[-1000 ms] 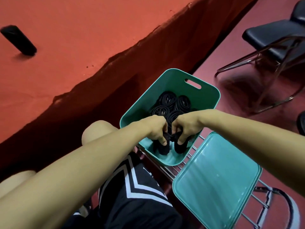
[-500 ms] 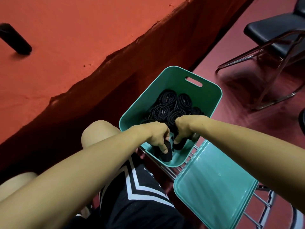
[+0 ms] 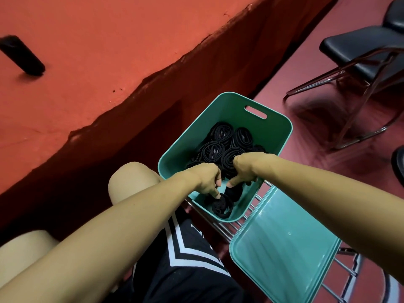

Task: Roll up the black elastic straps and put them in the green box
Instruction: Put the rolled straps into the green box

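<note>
Head view, looking down past both bare forearms into a green box (image 3: pixel 277 136): a smooth, glossy moulded-plastic tub with rounded corners, a rolled rim and a slotted oval handle cut-out (image 3: pixel 255 112) in its far wall. It rests on a wire rack (image 3: pixel 244 221) of thin parallel metal rods.

Inside the box, at its far end, lie several rolled black elastic straps (image 3: pixel 227 145), each a tight flat spiral of matte woven webbing, packed side by side and touching. At the near end lies a looser rolled strap (image 3: pixel 220 205), its coils less even, against the box floor beside the near wall.

The left hand (image 3: pixel 207 178) reaches in over the near rim; its fingers are curled, and one extended fingertip presses down on the top of the looser rolled strap. The right hand (image 3: pixel 244 169), also over the near rim, has its fingers curled round dark strap material just beyond that roll; how firm this grip is cannot be told, as the fingers hide it.

Beside the box, on the same rack, lies a matching green lid (image 3: pixel 284 248), a shallow glossy tray shape with a raised lip. The person wears black shorts (image 3: pixel 185 259) with white chevron stripes; a bare knee (image 3: pixel 131 182) shows left of the box.

A red cloth-covered surface (image 3: pixel 98 62) with a rumpled hem fills the upper left and bears a dark, oblong object (image 3: pixel 21 55), blurred. A chair (image 3: pixel 360 44) with black padded seat and chromed tube frame stands on the red floor.
</note>
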`<state>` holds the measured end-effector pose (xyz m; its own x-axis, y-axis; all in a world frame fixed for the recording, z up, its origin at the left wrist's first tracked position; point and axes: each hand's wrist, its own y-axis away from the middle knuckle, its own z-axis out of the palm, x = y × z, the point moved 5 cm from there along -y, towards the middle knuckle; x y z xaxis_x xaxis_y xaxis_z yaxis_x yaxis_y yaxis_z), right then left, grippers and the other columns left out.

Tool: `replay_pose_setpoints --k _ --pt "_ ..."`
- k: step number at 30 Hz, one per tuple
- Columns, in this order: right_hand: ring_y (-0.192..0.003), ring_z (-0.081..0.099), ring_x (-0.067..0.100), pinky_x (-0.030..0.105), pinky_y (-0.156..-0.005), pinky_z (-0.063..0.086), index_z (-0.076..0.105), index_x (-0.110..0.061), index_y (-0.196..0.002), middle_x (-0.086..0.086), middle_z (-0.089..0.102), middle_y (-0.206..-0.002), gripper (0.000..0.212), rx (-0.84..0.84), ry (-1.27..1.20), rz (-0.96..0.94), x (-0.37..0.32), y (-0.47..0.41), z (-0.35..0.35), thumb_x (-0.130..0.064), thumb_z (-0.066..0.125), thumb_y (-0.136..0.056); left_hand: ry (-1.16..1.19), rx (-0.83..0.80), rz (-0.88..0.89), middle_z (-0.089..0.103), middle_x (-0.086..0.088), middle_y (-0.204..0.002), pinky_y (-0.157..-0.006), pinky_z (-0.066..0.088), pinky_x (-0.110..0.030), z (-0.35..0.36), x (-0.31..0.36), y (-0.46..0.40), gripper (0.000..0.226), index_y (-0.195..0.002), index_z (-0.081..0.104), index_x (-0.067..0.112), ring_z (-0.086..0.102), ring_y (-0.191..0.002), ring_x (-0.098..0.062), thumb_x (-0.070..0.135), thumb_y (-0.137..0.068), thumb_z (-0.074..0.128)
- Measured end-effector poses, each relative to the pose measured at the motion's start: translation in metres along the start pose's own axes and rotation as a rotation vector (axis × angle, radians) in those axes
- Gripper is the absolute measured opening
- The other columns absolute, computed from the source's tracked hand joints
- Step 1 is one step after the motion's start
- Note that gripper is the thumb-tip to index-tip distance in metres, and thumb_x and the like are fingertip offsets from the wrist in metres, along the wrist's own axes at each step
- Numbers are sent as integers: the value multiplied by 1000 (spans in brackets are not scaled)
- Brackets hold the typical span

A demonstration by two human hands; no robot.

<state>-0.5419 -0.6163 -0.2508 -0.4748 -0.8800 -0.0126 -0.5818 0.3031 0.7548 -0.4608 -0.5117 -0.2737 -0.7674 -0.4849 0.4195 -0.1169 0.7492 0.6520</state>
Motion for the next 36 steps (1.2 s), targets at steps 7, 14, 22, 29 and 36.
replay_pose_setpoints --k 7,14,22,29,36 --pt "-87 63 31 35 -78 53 69 -15 -85 3 66 -83 45 185 26 -45 8 12 -42 -60 68 -89 129 133 37 69 -6 -100 -63 56 -25 -46 -1 21 31 -104 67 12 67 -71 -17 20 -82 87" --pt "-113 66 21 29 -86 47 62 -22 -128 -2 71 -121 42 456 -110 -288 -12 31 -121 -44 68 -94 94 529 62 67 7 -109 -78 43 -23 -143 -20 82 38 -116 68 23 60 -79 -6 38 -84 83" --pt "-125 60 19 40 -104 49 57 -26 -137 -3 65 -135 47 701 -111 -417 -83 24 -219 -47 65 -96 263 852 -64 70 7 -106 -77 51 -30 -219 -115 158 30 -111 67 25 63 -81 -8 35 -86 82" --pt "-121 62 16 38 -104 48 59 -21 -137 0 66 -132 44 824 -456 -574 -179 -19 -282 -38 67 -97 439 1333 -280 64 0 -117 -89 49 -32 -248 -225 208 30 -120 63 19 61 -84 -15 31 -94 72" --pt "-123 61 18 34 -107 47 52 -19 -144 2 61 -142 50 710 -649 -683 -290 -79 -315 -34 66 -99 596 1456 -492 41 -10 -146 -111 41 -42 -270 -330 212 74 -149 37 14 55 -127 -26 38 -90 75"
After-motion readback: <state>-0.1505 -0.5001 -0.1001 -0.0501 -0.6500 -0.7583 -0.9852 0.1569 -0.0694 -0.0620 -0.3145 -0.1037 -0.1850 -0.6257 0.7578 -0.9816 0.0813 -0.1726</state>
